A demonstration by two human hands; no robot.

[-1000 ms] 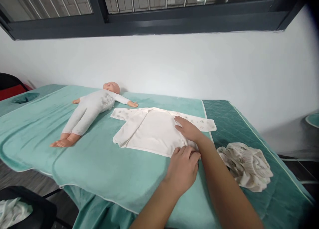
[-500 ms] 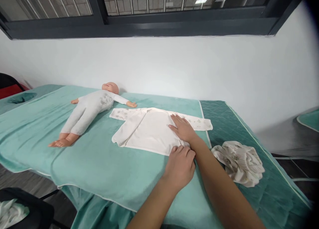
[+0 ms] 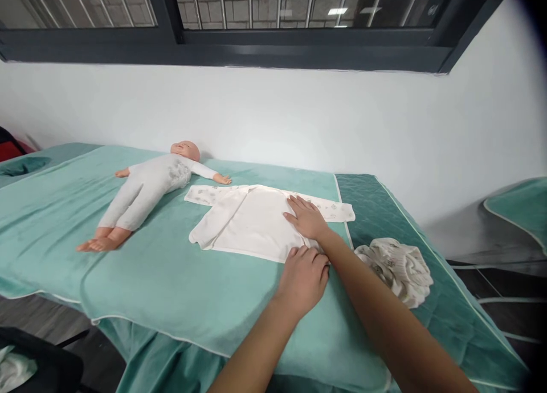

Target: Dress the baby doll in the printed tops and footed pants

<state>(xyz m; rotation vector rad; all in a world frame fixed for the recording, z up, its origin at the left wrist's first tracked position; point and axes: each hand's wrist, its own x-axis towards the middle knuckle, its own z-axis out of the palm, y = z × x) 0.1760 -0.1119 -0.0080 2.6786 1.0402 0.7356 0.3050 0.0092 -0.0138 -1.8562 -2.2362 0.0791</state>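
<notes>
A small white long-sleeved garment (image 3: 252, 222) lies spread on the green cover (image 3: 171, 290), its sleeves stretched to both sides. My right hand (image 3: 305, 217) rests flat on the garment's right part near the sleeve, fingers apart. Just below it, my left hand (image 3: 302, 279) is closed at the garment's lower right edge, fingers curled on the hem. To the left, a baby doll (image 3: 154, 185) in a white suit lies on its back with arms out.
A crumpled patterned cloth (image 3: 399, 270) lies right of my right forearm on the darker green quilt (image 3: 453, 336). A white wall and a dark window frame (image 3: 299, 54) stand behind the bed. At the lower left is a black chair (image 3: 47, 359) holding cloth.
The whole view has shifted slightly, so things on the right appear further left. My hands remain at nearly the same places on the garment.
</notes>
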